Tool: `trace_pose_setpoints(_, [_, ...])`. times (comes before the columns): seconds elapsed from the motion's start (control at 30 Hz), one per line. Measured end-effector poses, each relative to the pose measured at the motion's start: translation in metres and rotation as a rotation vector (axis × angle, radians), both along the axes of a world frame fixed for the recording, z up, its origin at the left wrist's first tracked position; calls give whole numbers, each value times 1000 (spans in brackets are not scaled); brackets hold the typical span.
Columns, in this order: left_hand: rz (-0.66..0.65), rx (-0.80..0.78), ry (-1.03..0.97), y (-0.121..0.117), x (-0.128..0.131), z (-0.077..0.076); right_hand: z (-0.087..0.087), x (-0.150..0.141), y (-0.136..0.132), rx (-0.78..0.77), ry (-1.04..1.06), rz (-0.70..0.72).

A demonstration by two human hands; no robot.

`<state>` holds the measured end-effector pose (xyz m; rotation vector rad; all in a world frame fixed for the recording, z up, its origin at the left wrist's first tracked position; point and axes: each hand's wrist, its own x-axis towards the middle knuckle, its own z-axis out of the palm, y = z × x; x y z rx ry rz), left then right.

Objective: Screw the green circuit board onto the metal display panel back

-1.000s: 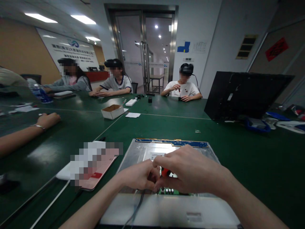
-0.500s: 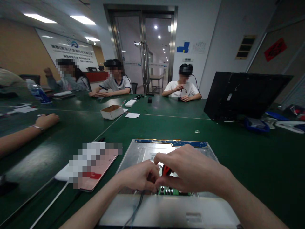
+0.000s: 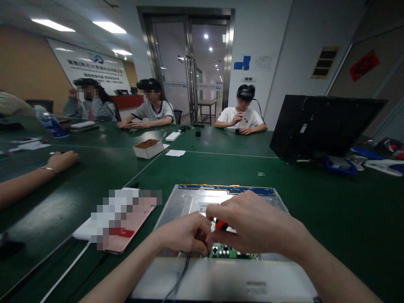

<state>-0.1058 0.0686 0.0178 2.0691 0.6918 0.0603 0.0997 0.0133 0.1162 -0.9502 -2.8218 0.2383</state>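
Observation:
A flat metal display panel [image 3: 186, 201] lies on the table before me, with a blue circuit strip [image 3: 252, 190] along its far edge. Over its middle, my right hand [image 3: 252, 225] is closed around the red-and-black handle of a screwdriver [image 3: 220, 224]; the tip is hidden. My left hand [image 3: 186, 231] is closed close beside it, its fingertips bent down at the left end of a green circuit board [image 3: 232, 252]. Whatever those fingers pinch is hidden. Dark wires [image 3: 181, 277] run from under the left hand towards the panel's near edge.
Left of the panel lie a pink phone [image 3: 139, 223] and a white cable [image 3: 67, 269]. A co-worker's forearm [image 3: 28, 181] rests further left. Beyond are an open small box [image 3: 148, 149] and a bottle [image 3: 52, 122]. A black monitor [image 3: 325, 126] stands right; several people sit opposite.
My right hand has shifted very slightly and the red handle has turned between its fingers. My left hand keeps its place. A person at the far left has raised an arm towards their head.

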Motion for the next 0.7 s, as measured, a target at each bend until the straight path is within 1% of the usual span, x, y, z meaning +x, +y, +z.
trace_pose_setpoints(0.1, [4, -30, -25, -1, 0, -1, 0, -1, -1, 10, -9, -23])
trace_pose_setpoints(0.3, [28, -19, 0, -1, 0, -4, 1, 0, -1, 6, -7, 2])
trace_pose_setpoints(0.4, [22, -4, 12, -1, 0, -3, 0, 0, 0, -5, -11, -7])
trace_pose_setpoints(0.5, [5, -27, 9, -1, 1, 0, 0, -1, -1, 24, -12, -28])
trace_pose_setpoints(0.7, [20, -12, 40, -1, 1, 2, 1, -1, -2, 42, 4, 8])
